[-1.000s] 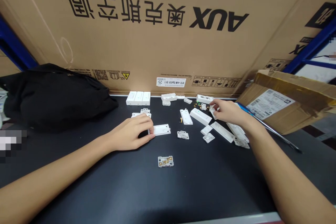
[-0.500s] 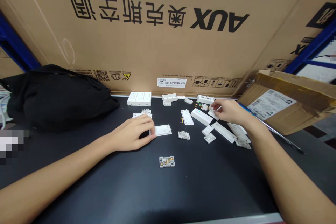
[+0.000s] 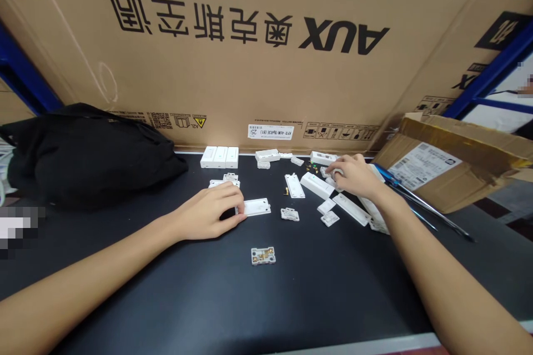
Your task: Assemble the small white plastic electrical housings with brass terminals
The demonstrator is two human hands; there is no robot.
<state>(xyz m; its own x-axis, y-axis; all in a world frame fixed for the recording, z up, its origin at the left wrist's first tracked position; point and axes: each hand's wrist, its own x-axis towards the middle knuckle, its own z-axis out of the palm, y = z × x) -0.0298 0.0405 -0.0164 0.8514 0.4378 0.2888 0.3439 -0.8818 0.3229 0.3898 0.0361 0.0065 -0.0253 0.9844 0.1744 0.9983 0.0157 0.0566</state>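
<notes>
My left hand point(image 3: 208, 213) grips the left end of a flat white plastic cover point(image 3: 257, 207) lying on the black table point(image 3: 166, 266). My right hand point(image 3: 353, 175) sits among the far parts, its fingertips pinching a small white plastic part point(image 3: 333, 174), mostly hidden by the fingers. Beside it lies a long white plastic housing point(image 3: 316, 185). A small white base with brass contacts point(image 3: 263, 255) lies nearer me. Three white housings point(image 3: 219, 157) stand side by side at the back, and tiny brass and green bits point(image 3: 314, 167) lie near my right fingers.
Several more white plastic pieces are scattered around my right hand. A black cloth bag point(image 3: 87, 155) lies at the left. A large cardboard carton point(image 3: 250, 50) stands behind the table. A torn cardboard box point(image 3: 445, 169) and a blue-handled metal tool point(image 3: 425, 205) are at the right.
My right hand has moved slightly left and down onto the small parts. My left hand has stayed on the cover. The whole view has shifted slightly.
</notes>
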